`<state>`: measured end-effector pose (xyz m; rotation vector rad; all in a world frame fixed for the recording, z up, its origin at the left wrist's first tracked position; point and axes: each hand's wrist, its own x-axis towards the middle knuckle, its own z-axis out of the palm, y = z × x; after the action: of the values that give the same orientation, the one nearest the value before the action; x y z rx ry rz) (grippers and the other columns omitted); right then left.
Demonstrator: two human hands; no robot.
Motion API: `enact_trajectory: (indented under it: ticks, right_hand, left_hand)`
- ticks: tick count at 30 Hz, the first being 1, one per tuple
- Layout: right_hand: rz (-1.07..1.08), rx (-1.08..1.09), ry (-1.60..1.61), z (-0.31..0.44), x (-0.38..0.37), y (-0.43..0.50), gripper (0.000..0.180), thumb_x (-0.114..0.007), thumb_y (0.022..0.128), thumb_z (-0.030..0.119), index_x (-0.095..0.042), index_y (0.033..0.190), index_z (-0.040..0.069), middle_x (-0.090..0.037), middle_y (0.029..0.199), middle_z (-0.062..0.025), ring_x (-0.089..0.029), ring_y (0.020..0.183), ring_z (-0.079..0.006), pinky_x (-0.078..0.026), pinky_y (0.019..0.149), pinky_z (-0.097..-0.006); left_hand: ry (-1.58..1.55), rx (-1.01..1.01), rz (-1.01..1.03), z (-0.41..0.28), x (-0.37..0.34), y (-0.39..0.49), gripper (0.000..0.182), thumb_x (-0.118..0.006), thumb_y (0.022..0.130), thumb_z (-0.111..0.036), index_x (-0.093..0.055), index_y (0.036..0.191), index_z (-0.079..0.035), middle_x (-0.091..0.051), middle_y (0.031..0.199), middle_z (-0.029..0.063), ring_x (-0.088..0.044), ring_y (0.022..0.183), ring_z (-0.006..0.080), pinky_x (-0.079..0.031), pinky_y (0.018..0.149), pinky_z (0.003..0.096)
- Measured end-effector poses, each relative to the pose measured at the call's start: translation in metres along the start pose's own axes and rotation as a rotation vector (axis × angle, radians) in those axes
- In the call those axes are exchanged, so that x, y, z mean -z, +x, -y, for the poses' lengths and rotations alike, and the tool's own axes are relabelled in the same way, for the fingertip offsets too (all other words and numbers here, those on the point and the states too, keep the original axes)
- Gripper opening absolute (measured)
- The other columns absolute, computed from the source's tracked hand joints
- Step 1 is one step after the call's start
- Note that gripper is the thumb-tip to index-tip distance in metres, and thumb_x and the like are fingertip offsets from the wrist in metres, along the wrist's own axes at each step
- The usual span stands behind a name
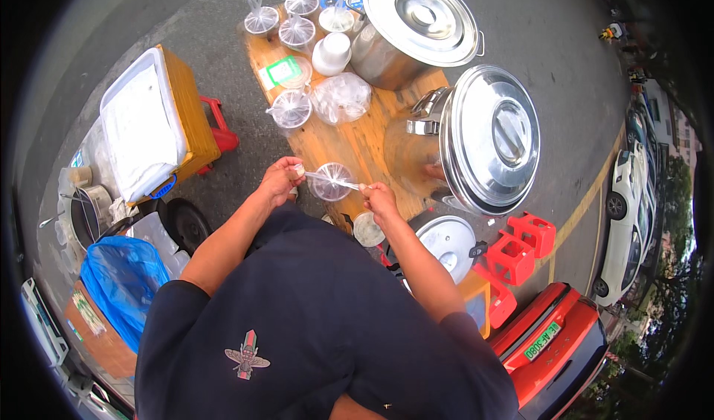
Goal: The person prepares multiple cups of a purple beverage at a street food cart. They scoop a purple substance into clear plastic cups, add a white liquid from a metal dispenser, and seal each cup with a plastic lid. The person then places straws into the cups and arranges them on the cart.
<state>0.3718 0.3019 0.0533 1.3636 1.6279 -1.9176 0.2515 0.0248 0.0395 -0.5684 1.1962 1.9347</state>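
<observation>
A bowl in a clear plastic bag (333,190) stands at the near end of the wooden table (365,147). My left hand (280,178) pinches one twisted end of the bag, and my right hand (380,201) grips the opposite end. Between them the plastic is drawn taut across the bowl's top. Farther up the table sit another bagged bowl (292,109), a bundle of clear plastic bags (341,98) and a stack of white bowls (332,53). What the bowl contains is hard to make out through the plastic.
Two big lidded steel pots, one at the far end (421,16) and one on the right (496,135), crowd the table. Several tied bowls (297,31) stand at its far left. A cloth-covered tub (139,130), a blue bag (122,280) and red stools (510,258) surround me.
</observation>
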Motion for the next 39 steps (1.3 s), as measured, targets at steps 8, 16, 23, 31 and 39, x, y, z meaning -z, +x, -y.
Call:
enact_trajectory:
  ticks: [8, 16, 23, 31, 39]
  right_hand:
    - [-0.055, -0.107, -0.07, -0.011, -0.014, 0.027, 0.019, -0.075, 0.091, 0.009, -0.057, 0.087, 0.007, -0.058, 0.075, -0.0028, -0.053, 0.06, -0.012, -0.047, 0.051, -0.0257]
    - [0.217, -0.106, 0.466, 0.005, -0.004, 0.015, 0.01, -0.07, 0.095, 0.008, -0.06, 0.092, 0.007, -0.065, 0.086, -0.0047, -0.064, 0.076, -0.0144, -0.055, 0.063, -0.0269]
    - [0.433, -0.021, 0.559, 0.036, -0.04, -0.014, 0.012, -0.069, 0.098, 0.015, -0.061, 0.09, 0.01, -0.069, 0.097, -0.0052, -0.064, 0.088, -0.015, -0.054, 0.076, -0.028]
    - [0.333, 0.419, -0.088, 0.032, -0.072, -0.014, 0.011, -0.064, 0.097, 0.005, -0.054, 0.1, 0.007, -0.067, 0.095, -0.0039, -0.062, 0.085, -0.0091, -0.051, 0.076, -0.0267]
    - [0.187, 0.854, -0.568, 0.048, -0.077, -0.043, 0.01, -0.057, 0.096, 0.003, -0.053, 0.105, 0.001, -0.066, 0.091, -0.0196, -0.068, 0.088, -0.0362, -0.052, 0.074, -0.0443]
  left_hand:
    - [-0.048, 0.008, -0.164, 0.003, 0.008, 0.025, 0.021, -0.062, 0.093, 0.006, -0.062, 0.113, -0.002, -0.067, 0.092, 0.0072, -0.064, 0.075, 0.0156, -0.054, 0.067, 0.026]
    - [0.096, -0.084, -0.002, -0.012, -0.012, 0.015, 0.011, -0.07, 0.094, -0.005, -0.064, 0.103, -0.004, -0.067, 0.092, 0.0035, -0.062, 0.075, 0.0105, -0.053, 0.072, 0.024]
    - [0.249, -0.139, 0.15, -0.019, -0.055, 0.014, 0.012, -0.074, 0.093, -0.012, -0.064, 0.099, -0.008, -0.066, 0.087, -0.0015, -0.06, 0.077, 0.0079, -0.05, 0.071, 0.0235]
    - [0.372, -0.14, 0.299, -0.022, -0.076, 0.002, 0.012, -0.075, 0.093, -0.011, -0.066, 0.099, -0.008, -0.068, 0.089, -0.0009, -0.058, 0.076, 0.0071, -0.048, 0.071, 0.0224]
    - [0.329, -0.056, 0.267, -0.01, -0.073, -0.001, 0.015, -0.061, 0.103, -0.02, -0.063, 0.114, -0.009, -0.067, 0.104, -0.0004, -0.059, 0.091, 0.0093, -0.05, 0.082, 0.0268]
